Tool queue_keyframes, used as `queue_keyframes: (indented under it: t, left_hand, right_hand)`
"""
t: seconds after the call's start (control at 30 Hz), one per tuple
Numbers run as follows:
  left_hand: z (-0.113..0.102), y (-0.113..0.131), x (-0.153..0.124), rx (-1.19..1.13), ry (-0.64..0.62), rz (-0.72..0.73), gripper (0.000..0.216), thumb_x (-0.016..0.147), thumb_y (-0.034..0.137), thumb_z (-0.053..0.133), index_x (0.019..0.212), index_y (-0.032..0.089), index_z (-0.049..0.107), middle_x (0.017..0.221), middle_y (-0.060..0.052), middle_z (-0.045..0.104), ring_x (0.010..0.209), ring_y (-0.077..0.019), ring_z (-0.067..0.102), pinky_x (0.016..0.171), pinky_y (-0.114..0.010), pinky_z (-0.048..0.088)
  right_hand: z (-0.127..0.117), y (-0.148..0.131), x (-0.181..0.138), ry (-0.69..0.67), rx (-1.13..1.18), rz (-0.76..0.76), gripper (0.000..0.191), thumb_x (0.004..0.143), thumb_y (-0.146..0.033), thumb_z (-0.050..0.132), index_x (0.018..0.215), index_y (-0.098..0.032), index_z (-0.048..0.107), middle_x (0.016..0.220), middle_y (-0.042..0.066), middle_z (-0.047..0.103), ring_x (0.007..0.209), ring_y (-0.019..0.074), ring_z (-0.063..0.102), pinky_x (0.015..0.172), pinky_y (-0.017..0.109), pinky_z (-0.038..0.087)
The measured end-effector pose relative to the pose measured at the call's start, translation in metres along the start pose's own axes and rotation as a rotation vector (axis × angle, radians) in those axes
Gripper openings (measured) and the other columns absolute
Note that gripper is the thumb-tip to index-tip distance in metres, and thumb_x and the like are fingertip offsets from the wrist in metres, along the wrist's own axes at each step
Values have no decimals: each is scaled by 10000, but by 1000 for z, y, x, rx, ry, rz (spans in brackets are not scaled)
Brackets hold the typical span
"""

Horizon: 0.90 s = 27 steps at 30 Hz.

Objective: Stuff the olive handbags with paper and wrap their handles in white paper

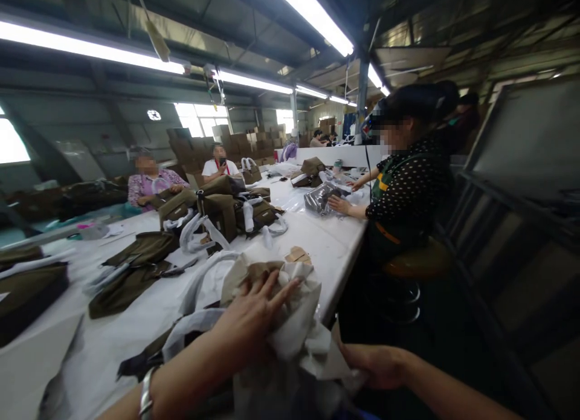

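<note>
My left hand, with a silver bangle on the wrist, lies with its fingers spread on crumpled off-white paper. At the paper's lower right edge is my right hand, closed on it; the fingertips are hidden behind the paper. White-wrapped handles and a dark strap show beside my left forearm. They seem to belong to a bag under the paper, mostly hidden by my arm.
Several olive bags with wrapped handles lie across the white table. A scrap of brown paper is just beyond my hands. On the right a co-worker presses a plastic-wrapped bag. Other people sit opposite.
</note>
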State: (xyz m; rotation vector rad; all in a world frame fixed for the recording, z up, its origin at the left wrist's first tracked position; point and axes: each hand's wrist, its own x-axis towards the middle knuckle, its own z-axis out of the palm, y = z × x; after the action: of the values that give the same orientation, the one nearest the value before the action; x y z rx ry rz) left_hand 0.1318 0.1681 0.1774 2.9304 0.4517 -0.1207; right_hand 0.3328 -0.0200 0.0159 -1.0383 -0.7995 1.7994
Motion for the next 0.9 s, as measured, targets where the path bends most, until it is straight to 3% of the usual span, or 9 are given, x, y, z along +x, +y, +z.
queue_keyframes:
  t: [0.1, 0.17, 0.3, 0.4, 0.5, 0.6, 0.67, 0.8, 0.9]
  left_hand:
    - [-7, -18, 5, -83, 70, -29, 1140, 638, 131, 790, 1602, 253, 194, 1639, -177, 268, 1497, -375, 288, 1202, -530, 280]
    - [-18, -29, 1, -216, 79, -7, 1059, 733, 255, 784, 1606, 232, 185, 1635, -149, 299, 1495, -332, 314, 1209, -470, 291]
    - [-37, -47, -16, -483, 4, 69, 1170, 748, 522, 801, 1611, 269, 52, 1688, -78, 104, 1538, -319, 172, 1233, -477, 187]
    - [-35, -48, -23, -579, 20, 55, 1232, 732, 475, 820, 1602, 276, -29, 1693, -51, 33, 1550, -302, 103, 1238, -487, 119]
    - [-20, -37, -21, -611, 196, -47, 1278, 699, 389, 837, 1609, 244, -47, 1686, -94, 146, 1534, -312, 208, 1241, -480, 179]
    - [-10, -29, -18, -578, 393, -100, 1148, 714, 256, 761, 1622, 233, 58, 1599, -106, 391, 1448, -314, 402, 1213, -464, 295]
    - [-12, -31, -18, -577, 424, -91, 1011, 715, 177, 690, 1603, 254, 213, 1507, -63, 524, 1380, -299, 489, 1196, -440, 331]
    - [-32, -48, -22, -723, 337, -175, 705, 748, 172, 632, 1442, 181, 511, 1289, -57, 687, 1154, -287, 646, 1060, -392, 483]
    - [-48, -60, -23, -938, 243, -240, 605, 784, 286, 690, 1363, 161, 567, 1201, -62, 723, 1092, -287, 676, 941, -345, 552]
  right_hand:
    - [22, -5, 7, 60, 230, -76, 529, 715, -597, 803, 1051, -192, 747, 1039, 69, 746, 1012, 224, 694, 948, 297, 498]
    - [37, -26, 10, 65, 368, -85, 465, 768, -565, 731, 990, -157, 752, 993, 89, 752, 954, 228, 704, 934, 316, 514]
    - [64, -75, 28, 97, 484, -245, 412, 810, -488, 675, 967, -113, 745, 896, 91, 762, 821, 207, 711, 826, 294, 541]
    - [85, -95, 49, 105, 506, -386, 335, 797, -427, 714, 962, -137, 745, 854, 52, 767, 767, 179, 705, 720, 249, 532]
    - [101, -99, 62, 13, 503, -407, 340, 814, -430, 714, 972, -130, 741, 834, 56, 760, 767, 181, 702, 736, 253, 526]
    - [101, -99, 64, -42, 411, -409, 424, 840, -471, 705, 1070, -115, 717, 930, 93, 759, 860, 214, 705, 809, 292, 521]
    - [91, -99, 65, -70, 325, -419, 513, 828, -551, 717, 1124, -133, 696, 1034, 107, 746, 948, 228, 695, 847, 312, 516]
    - [66, -92, 76, 78, 48, -557, 558, 901, -672, 583, 1137, -175, 675, 1089, 114, 725, 1019, 242, 680, 913, 397, 518]
    - [65, -82, 91, 196, -376, -694, 394, 936, -525, 607, 1096, -179, 707, 1065, 106, 724, 990, 242, 676, 923, 407, 517]
